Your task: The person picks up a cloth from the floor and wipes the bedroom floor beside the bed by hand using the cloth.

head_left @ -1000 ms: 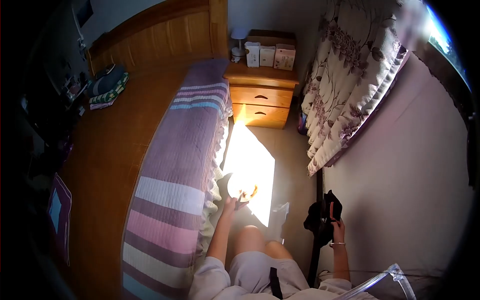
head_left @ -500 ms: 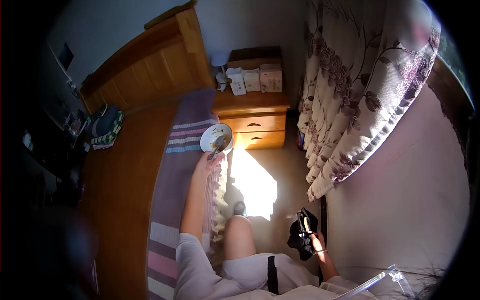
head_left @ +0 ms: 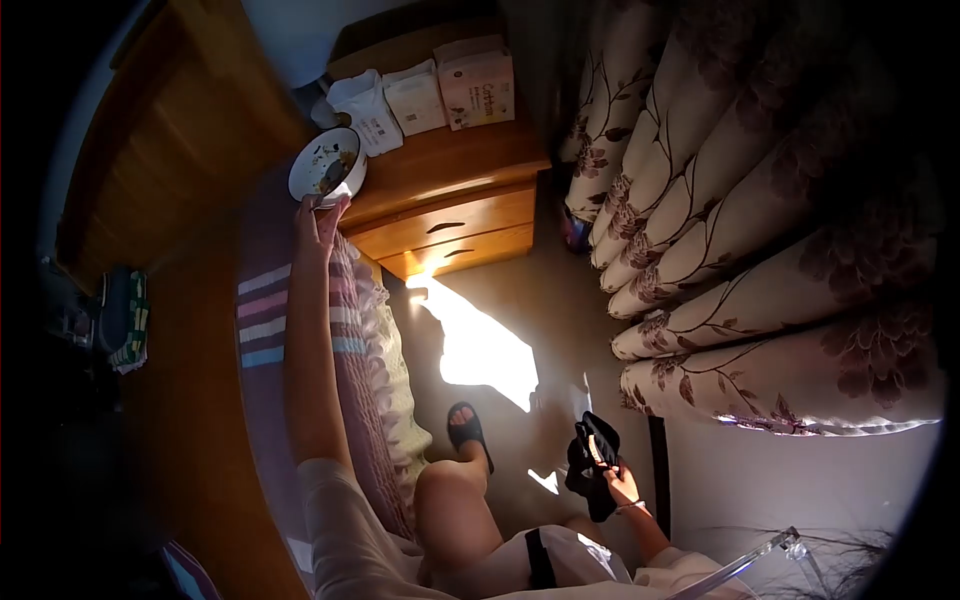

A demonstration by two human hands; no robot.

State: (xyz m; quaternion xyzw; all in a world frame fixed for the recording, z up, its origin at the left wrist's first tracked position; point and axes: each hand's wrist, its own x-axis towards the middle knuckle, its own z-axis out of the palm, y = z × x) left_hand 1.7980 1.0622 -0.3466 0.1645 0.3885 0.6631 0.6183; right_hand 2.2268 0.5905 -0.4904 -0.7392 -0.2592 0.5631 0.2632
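Observation:
My left hand (head_left: 320, 222) grips a white bowl (head_left: 345, 183) by its near side, beside the left corner of the wooden nightstand (head_left: 450, 165). Food remains and a dark utensil show inside the bowl; whether the bowl touches the nightstand I cannot tell. Low on the right, over the floor, my right hand (head_left: 622, 485) is closed on a black item (head_left: 596, 450) that looks like cloth or a bag, with a light strip in its middle. A bracelet circles the right wrist.
White and pink boxes (head_left: 476, 88) stand on the nightstand. The bed with its striped purple cover (head_left: 265, 300) lies on the left. Flowered curtains (head_left: 700, 270) hang on the right. A sandalled foot (head_left: 464, 425) is on the sunlit floor.
The bowl in my left hand has moved forward, from over the floor to the nightstand's corner. The view has turned and come nearer the nightstand. My right hand still holds the black item.

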